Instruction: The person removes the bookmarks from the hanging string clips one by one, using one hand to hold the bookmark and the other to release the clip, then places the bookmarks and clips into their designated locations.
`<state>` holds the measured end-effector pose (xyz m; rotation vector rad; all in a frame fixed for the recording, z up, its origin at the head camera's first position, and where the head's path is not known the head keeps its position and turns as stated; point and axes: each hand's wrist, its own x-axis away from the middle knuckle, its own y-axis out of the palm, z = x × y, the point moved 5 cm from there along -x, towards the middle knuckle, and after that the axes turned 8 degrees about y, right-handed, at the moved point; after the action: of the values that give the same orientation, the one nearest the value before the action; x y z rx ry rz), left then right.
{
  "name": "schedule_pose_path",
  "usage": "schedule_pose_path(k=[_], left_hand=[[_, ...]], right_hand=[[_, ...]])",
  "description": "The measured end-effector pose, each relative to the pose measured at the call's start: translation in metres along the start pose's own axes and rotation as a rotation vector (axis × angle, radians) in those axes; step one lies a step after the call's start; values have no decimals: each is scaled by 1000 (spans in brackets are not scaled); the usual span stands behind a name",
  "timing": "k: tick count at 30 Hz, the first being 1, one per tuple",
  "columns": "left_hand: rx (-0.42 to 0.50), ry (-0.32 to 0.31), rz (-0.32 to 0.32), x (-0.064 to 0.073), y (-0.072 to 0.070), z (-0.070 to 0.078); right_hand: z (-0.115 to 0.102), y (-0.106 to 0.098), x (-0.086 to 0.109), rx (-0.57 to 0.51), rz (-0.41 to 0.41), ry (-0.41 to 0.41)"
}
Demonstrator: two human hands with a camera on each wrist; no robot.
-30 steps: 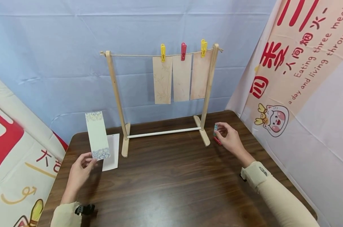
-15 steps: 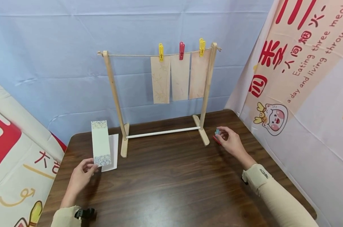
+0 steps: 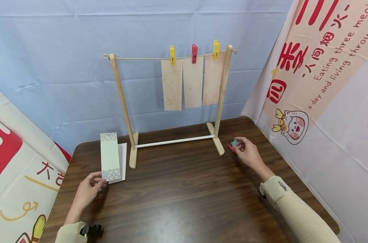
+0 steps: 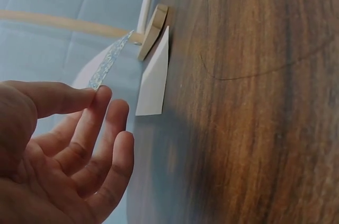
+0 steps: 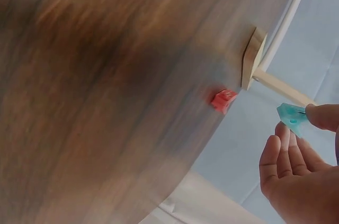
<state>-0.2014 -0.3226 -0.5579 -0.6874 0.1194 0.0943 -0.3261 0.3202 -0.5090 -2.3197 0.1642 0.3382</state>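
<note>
At the table's left, my left hand pinches the lower corner of a pale green paper card with floral bands at both ends. In the left wrist view the card appears nearly edge-on between thumb and index finger, raised over the table. A white paper card lies beneath it, partly covered. Over on the right, my right hand pinches a light blue clothespin between thumb and fingers. A red clothespin lies on the table close by.
A wooden rack with a string stands at the back. Three beige cards hang on its right half: one under a yellow clothespin, the others under a red clothespin and a yellow clothespin. Cloth backdrops surround the table.
The pale green card has come lower and slightly right in my left hand, and stands straighter. My right hand has shifted a little right and down, turning the light blue clothespin.
</note>
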Motion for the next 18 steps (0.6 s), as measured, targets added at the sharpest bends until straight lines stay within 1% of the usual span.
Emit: schedule_pose_path(k=[6,11,18], left_hand=[[32,-21,-11,2,0,1],[28,-21,-15,3,-1,-1],[19,-20,-42,4,2,-6]], right_hand=[[11,-3,-4,22,18,42],[22,-2,-8,63,10,68],[35,-1,-14,90,-9,93]])
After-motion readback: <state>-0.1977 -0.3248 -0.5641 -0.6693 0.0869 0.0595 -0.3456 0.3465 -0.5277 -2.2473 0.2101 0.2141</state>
